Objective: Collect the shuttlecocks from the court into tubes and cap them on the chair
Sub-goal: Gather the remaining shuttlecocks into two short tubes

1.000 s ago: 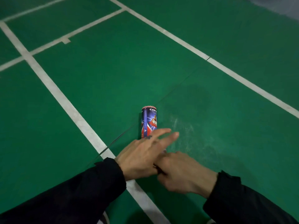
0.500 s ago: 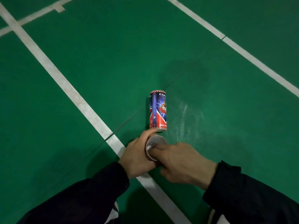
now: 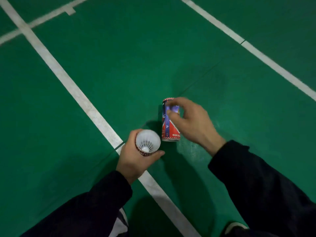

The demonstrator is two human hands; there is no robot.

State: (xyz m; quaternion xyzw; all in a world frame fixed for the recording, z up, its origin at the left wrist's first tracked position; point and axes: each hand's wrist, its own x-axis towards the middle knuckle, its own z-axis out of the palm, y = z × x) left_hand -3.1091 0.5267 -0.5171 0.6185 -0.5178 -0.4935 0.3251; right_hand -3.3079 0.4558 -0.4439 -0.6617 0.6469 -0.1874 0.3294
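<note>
The left hand (image 3: pixel 136 156) grips a tube (image 3: pixel 148 152) showing a shuttlecock (image 3: pixel 147 141) at its mouth. At two o'clock of it the right hand (image 3: pixel 191 122) closes on a second tube (image 3: pixel 168 129) standing on the floor (image 3: pixel 119 74). Capping remains (no chair or cap visible).

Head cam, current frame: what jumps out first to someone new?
The left hand near the middle holds a tube mouth-up, with a white shuttlecock nested in its opening. Just right of it, the right hand has its fingers around a red-and-blue tube on the green court floor, beside a white line.
</note>
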